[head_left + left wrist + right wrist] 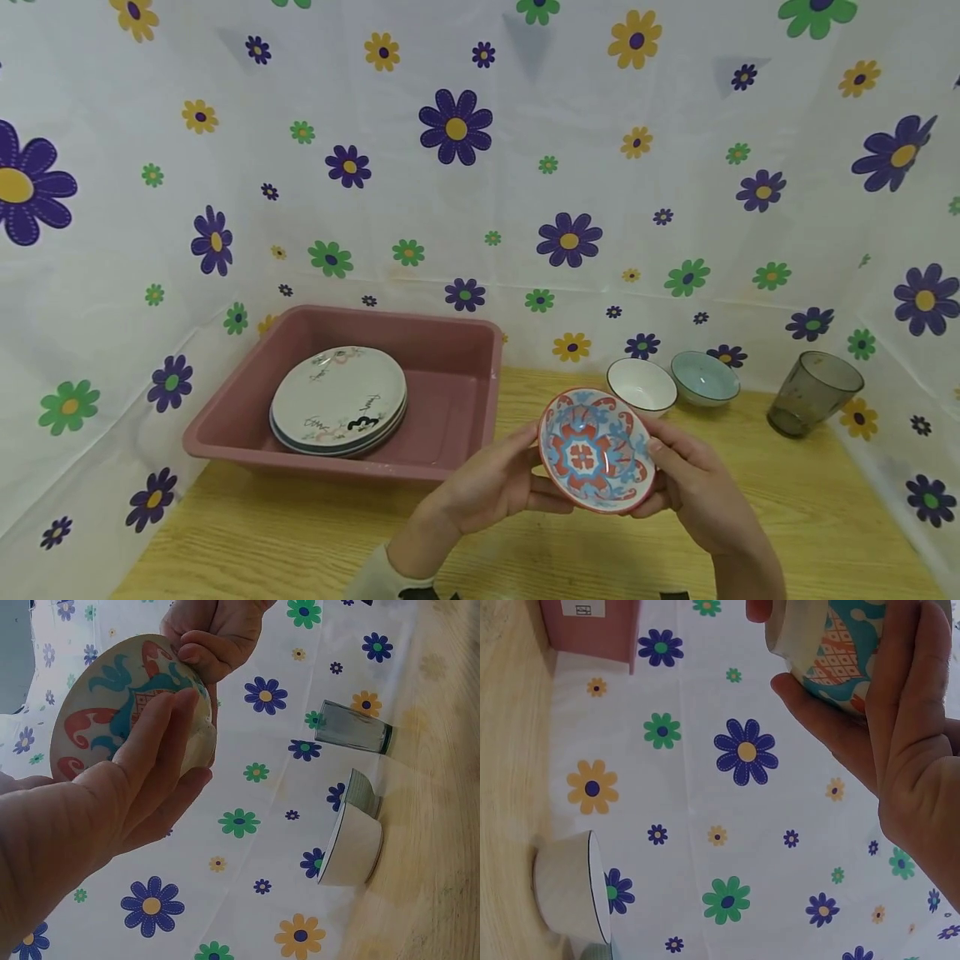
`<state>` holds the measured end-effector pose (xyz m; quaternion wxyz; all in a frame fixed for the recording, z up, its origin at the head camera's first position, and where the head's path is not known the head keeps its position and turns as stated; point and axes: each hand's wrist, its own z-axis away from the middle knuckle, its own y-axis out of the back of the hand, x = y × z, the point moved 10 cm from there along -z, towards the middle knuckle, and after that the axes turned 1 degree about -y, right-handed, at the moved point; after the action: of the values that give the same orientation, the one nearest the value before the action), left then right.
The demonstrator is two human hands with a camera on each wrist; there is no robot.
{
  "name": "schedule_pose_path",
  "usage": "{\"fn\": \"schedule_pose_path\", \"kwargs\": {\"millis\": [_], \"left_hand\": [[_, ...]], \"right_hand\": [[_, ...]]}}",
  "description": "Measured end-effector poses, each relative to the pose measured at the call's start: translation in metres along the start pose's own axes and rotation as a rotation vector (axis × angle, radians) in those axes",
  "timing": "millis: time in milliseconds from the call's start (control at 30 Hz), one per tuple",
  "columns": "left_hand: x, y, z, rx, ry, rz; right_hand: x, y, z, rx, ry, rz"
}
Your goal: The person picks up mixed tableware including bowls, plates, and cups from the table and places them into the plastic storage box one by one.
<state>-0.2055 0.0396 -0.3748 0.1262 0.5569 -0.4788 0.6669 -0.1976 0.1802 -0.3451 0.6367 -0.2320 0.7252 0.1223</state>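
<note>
A bowl patterned in red and blue, with a red rim (596, 450), is held up above the table, tilted so its inside faces the head camera. At its left side my left hand (495, 483) holds the rim, with fingers spread along the patterned underside (112, 697) in the left wrist view. My right hand (697, 487) grips the opposite side, thumb over the rim and fingers beneath. Behind the bowl stand a white bowl (642, 385) and a pale blue-green bowl (705, 377), side by side.
A pink basin (450, 417) sits on the wooden table (757, 500) at the left, with several stacked plates (337, 396) inside. A dark, see-through glass (813, 396) stands at the back right. Flower-printed white sheeting (420, 192) encloses the table's back and sides.
</note>
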Motion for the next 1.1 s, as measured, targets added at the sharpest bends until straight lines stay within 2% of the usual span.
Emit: {"fn": "schedule_pose_path", "kwargs": {"millis": [133,267,500,633,833,1100], "left_hand": [[0.001,-0.001,0.001,-0.009,0.000,0.008],[0.005,-0.003,0.001,-0.025,-0.012,-0.023],[0.009,-0.004,0.002,-0.015,-0.012,-0.055],[0.012,-0.005,0.002,-0.009,-0.041,-0.076],[0.014,-0.001,0.003,0.023,-0.074,-0.109],[0.016,0.007,0.007,0.082,-0.074,-0.118]], "right_hand": [[0.002,0.001,-0.001,0.008,-0.022,-0.015],[0.002,0.000,-0.001,0.005,-0.033,-0.051],[-0.003,-0.007,-0.001,-0.060,0.008,-0.157],[-0.005,-0.009,-0.001,-0.067,0.010,-0.202],[-0.006,-0.015,-0.002,-0.084,0.014,-0.264],[-0.009,-0.016,-0.003,-0.076,0.027,-0.248]]}}
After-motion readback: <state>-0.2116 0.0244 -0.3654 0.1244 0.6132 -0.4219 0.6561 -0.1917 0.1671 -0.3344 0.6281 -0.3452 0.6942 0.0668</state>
